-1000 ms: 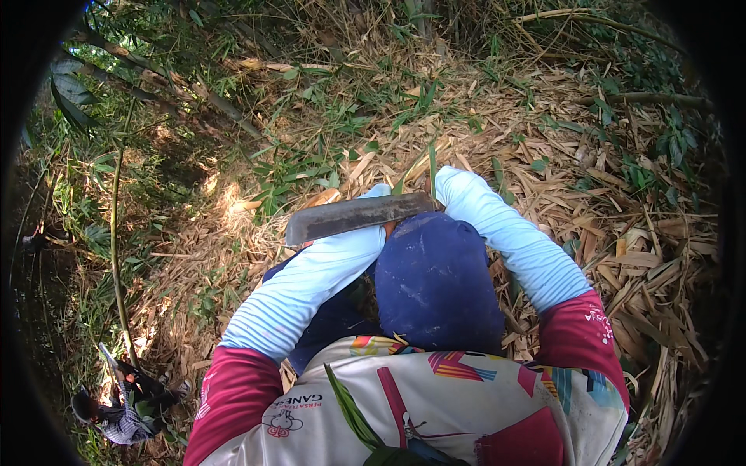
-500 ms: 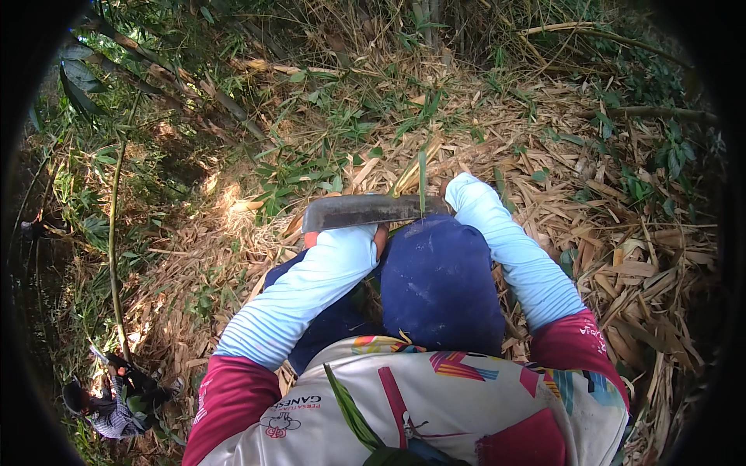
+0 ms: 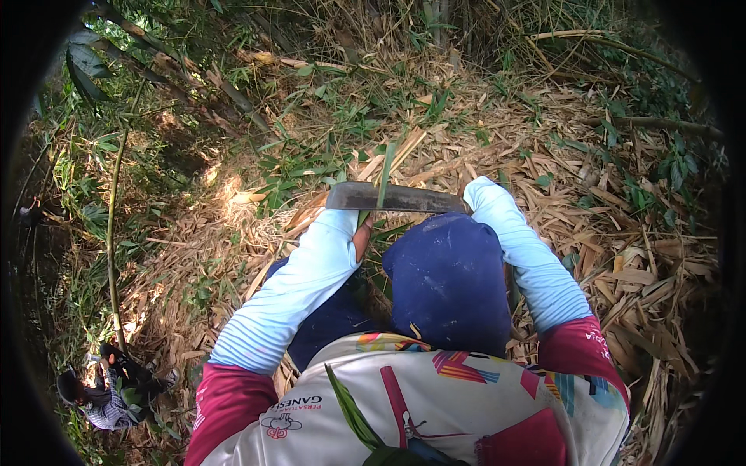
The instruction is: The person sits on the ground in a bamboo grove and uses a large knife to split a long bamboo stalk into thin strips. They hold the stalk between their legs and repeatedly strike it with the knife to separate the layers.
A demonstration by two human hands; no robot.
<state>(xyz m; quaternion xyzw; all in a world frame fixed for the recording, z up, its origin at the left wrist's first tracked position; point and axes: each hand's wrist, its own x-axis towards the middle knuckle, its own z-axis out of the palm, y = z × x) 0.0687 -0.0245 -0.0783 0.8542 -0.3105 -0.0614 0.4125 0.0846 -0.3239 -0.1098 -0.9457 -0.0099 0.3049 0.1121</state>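
One co-worker (image 3: 116, 408) in a checked top is visible at the far lower left, with a slender stem (image 3: 114, 233) rising just above. Next to the right, the left hand (image 3: 362, 238) emerges from a light-blue sleeve (image 3: 291, 299), mostly hidden; how far its fingers are bent, and whether they grip anything, cannot be told. Compared with half a second ago, this hand has shifted left while the machete (image 3: 416, 199) has moved right, and the narrow green leaf strip (image 3: 386, 175) now crosses in front of the blade nearer its blunt tip rather than close to the handle end. In effect, the hands stand wider apart and the crossing point has travelled along the steel, judged to be a drawing action between strip and blade. The machete lies roughly level, its tip just above the left hand and its length running right, just beyond the navy trouser knee (image 3: 451, 279); contact with the knee cannot be confirmed. At its far end, the right hand (image 3: 466, 183) appears closed around the handle, although fingers and handle are concealed. Dry leaf litter (image 3: 622, 260) covers the ground on the right.
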